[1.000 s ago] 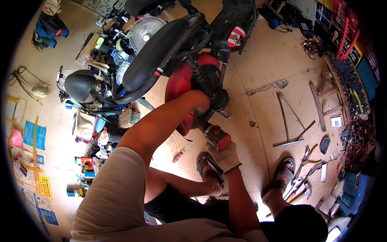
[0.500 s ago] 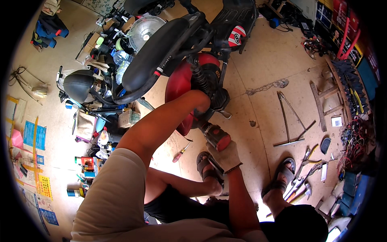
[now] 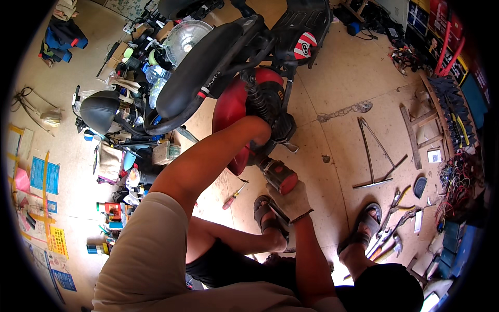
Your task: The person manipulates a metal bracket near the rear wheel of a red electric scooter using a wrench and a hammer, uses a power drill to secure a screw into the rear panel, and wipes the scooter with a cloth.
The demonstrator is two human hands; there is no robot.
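Observation:
My right hand [image 3: 289, 203], in a pale glove, grips a red-and-dark power tool [image 3: 281, 178] whose nose points at the underside of the scooter’s red rear part [image 3: 226, 112], below a black coil shock [image 3: 255, 96]. My left arm [image 3: 208, 161] reaches onto that rear part; its hand is hidden behind the arm and parts. The black scooter seat [image 3: 192, 78] and footboard [image 3: 291, 26] extend away from me. A screwdriver [image 3: 233, 196] lies on the floor left of the tool.
Clutter, a fan [image 3: 188, 44] and another seat [image 3: 101, 111] line the left. At right lie a metal stand [image 3: 370, 161], wooden frame [image 3: 410, 135], hand tools [image 3: 395, 244] and tangled wires [image 3: 452, 192]. Sandalled feet [image 3: 366, 223] flank my right forearm.

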